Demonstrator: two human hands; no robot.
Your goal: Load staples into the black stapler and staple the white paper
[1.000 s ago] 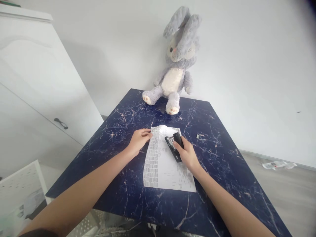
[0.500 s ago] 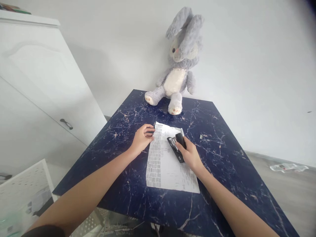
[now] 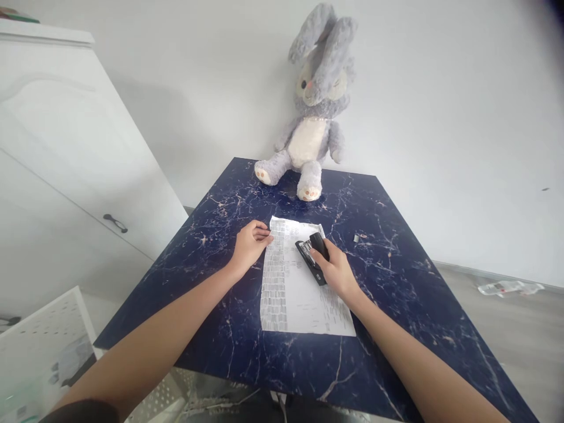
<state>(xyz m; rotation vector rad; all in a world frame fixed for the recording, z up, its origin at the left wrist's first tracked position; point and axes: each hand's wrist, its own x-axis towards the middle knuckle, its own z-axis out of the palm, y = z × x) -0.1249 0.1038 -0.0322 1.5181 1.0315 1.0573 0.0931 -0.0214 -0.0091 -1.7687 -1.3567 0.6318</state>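
Printed sheets of paper (image 3: 304,299) lie on a dark blue marble-patterned table (image 3: 185,282), dense text down their left side. The fingers of my left hand (image 3: 250,247) are drawn together at the upper left edge of the paper, the thumb touching it; the exact grip on the edge is partly hidden. A black stapler (image 3: 314,258) sits in my right hand (image 3: 337,267), which is wrapped round its right side above the upper right part of the paper. The stapler is tilted, its far end toward the upper left.
A grey plush rabbit (image 3: 311,135) sits at the table's far edge against the wall. A small pale box-like bit (image 3: 356,238) lies right of the stapler. To the left stand a white cabinet (image 3: 66,147) and a white perforated basket (image 3: 44,317). Clear plastic packaging (image 3: 506,288) lies on the floor.
The fingers of my left hand have drawn closer together at the paper's edge. The stapler stays in my right hand, and the whole view has shifted slightly.
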